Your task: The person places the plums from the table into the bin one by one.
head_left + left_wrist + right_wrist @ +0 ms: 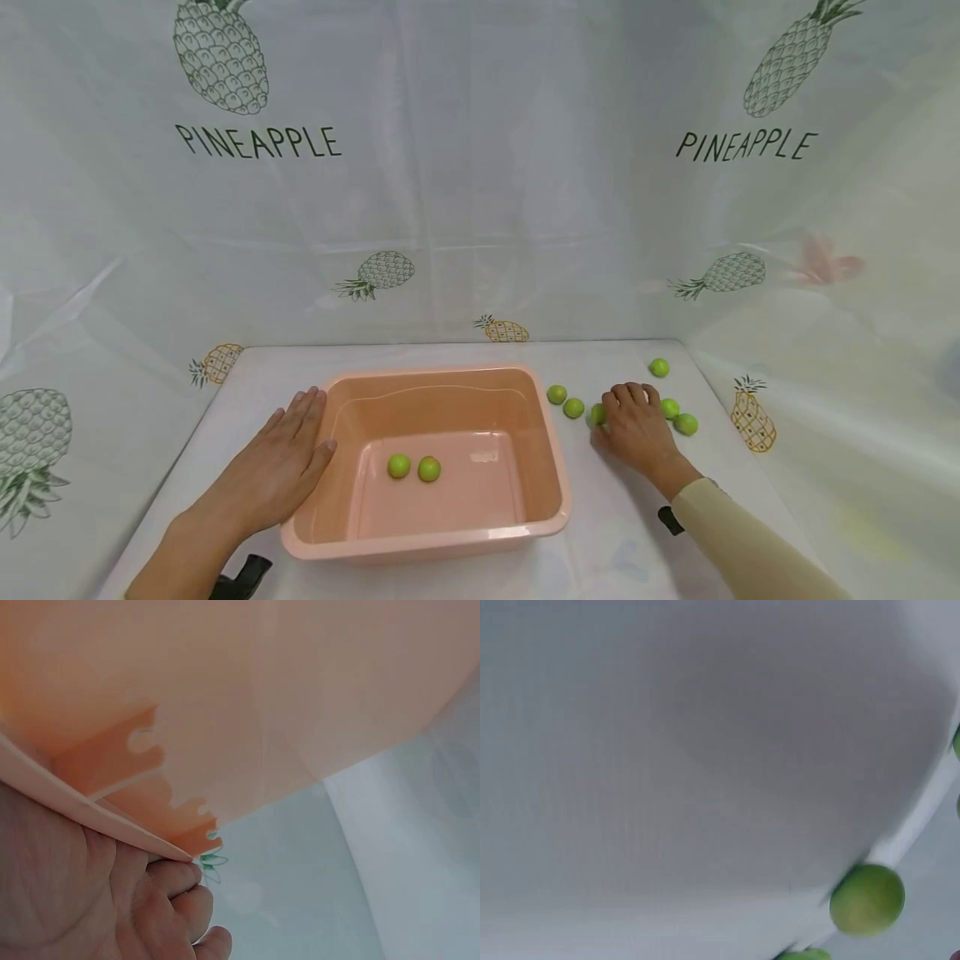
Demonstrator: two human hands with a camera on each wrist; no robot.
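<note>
A peach-coloured plastic basin (442, 533) stands on the table, with two small round lime-like green fruits (414, 467) lying on its floor. My left hand (281, 462) rests flat along the basin's left rim, fingers straight. In the left wrist view, the palm (82, 892) lies under the lip of the basin (315, 682). To the right of the basin, my right hand (639, 429) reaches down among loose green fruits, fingers bent. One green fruit (597, 414) shows beside its thumb side, partly hidden. Whether the hand grips a fruit I cannot tell.
Two green fruits (566, 401) lie between basin and right hand. Two more green fruits (678, 416) sit just right of that hand, and a single fruit (659, 367) lies farther back. A pineapple-printed sheet (480, 183) hangs behind the white table (600, 550).
</note>
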